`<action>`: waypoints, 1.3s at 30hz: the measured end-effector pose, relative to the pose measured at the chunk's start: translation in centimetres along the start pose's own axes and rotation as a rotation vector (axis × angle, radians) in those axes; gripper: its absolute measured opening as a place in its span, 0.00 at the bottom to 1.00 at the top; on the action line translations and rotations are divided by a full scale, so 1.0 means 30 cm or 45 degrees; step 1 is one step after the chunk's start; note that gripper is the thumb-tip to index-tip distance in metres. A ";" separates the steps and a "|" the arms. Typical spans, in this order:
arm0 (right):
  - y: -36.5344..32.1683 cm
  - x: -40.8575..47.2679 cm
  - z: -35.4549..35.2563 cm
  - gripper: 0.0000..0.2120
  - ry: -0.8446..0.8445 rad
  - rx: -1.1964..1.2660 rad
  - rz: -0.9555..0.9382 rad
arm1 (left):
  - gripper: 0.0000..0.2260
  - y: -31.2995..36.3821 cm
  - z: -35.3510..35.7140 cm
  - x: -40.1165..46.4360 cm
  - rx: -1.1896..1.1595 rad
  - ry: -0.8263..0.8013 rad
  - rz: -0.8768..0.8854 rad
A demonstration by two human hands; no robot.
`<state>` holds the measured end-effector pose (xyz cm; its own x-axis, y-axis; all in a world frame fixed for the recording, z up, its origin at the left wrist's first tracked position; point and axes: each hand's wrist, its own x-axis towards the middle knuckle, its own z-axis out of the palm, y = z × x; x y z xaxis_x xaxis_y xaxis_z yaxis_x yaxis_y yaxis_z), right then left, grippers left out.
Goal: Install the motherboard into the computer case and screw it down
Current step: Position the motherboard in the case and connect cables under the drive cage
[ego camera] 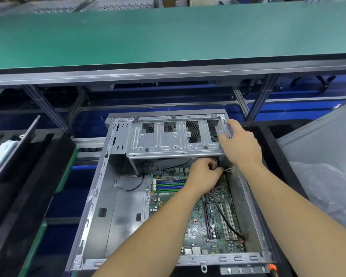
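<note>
**Clearing a cable before the board is fastened**

Lying flat on the floor of the open case [100, 198], toward its right wall, the motherboard [192, 218] appears seated; no screwdriver or loose screws are visible, so the screwing-down step is judged not yet begun. The left hand [203, 176] reaches to the far right corner of the board, its fingers curled and pinching a black cable [225, 218] just below the drive cage [174, 136]. That cable runs back across the white slots [228, 218] to the near right corner. The right hand [241, 142] grips the right end of the cage, thumb over its face, apparently steadying or lifting it. A second, thin wire [132, 186] loops over the bare case floor to the left.

Risks, as judged from this view:
- A cable left lying over the board may cover a screw hole or be trapped under a screw head.
- Tugging the held cable could shift the unscrewed board off its standoffs.
- If the cage is hinged and slips from the right hand, it would drop onto the left fingers and the board's edge.
</note>
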<state>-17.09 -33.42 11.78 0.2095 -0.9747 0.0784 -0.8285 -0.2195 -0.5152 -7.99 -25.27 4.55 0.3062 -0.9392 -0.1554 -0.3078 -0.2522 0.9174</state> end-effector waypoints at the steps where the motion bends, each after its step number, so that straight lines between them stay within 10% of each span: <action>1: 0.000 0.000 0.000 0.22 -0.003 -0.002 0.000 | 0.14 0.000 0.001 -0.003 -0.052 0.011 -0.027; 8: -0.001 0.001 0.000 0.22 -0.010 -0.002 0.010 | 0.06 -0.012 -0.012 0.002 -0.198 0.035 -0.170; 16: 0.001 0.004 0.002 0.22 -0.006 -0.014 0.013 | 0.09 0.020 -0.014 -0.022 -0.391 -0.410 -0.468; 39: 0.013 0.015 0.014 0.23 0.000 -0.014 0.016 | 0.07 0.026 -0.046 -0.012 -0.239 -0.327 -0.323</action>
<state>-17.10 -33.92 11.24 0.1989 -0.9774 0.0720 -0.8368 -0.2076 -0.5067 -7.10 -24.81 5.84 0.1089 -0.8864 -0.4499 -0.0744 -0.4586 0.8855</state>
